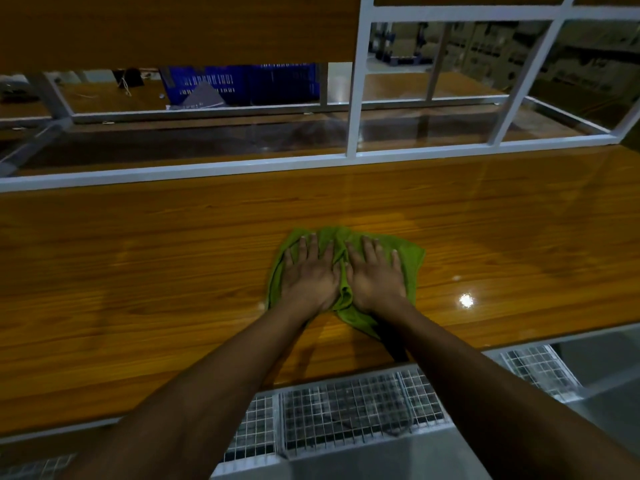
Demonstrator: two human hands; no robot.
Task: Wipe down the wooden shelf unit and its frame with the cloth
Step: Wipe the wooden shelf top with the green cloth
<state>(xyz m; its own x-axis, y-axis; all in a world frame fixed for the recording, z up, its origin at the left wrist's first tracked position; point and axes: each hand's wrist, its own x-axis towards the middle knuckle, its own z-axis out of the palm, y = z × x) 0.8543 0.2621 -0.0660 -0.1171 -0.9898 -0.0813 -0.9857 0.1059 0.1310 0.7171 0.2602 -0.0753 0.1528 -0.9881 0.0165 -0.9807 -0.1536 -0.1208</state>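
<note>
A green cloth (408, 258) lies spread on the glossy wooden shelf board (156, 271), a little right of its middle. My left hand (310, 275) and my right hand (375, 275) press flat on the cloth side by side, fingers stretched out and pointing away from me. The cloth bunches up between the two hands and a corner trails back toward the near edge. Behind the board runs the white metal frame (356, 98), with a horizontal rail and upright bars. A second wooden panel (173, 29) hangs above at the top left.
Wire mesh grating (346, 414) sits below the board's near edge. Behind the frame are a lower wooden surface, a blue plastic crate (242, 83) and some small items. A bright light reflection (466, 301) shows on the board to the right of my hands.
</note>
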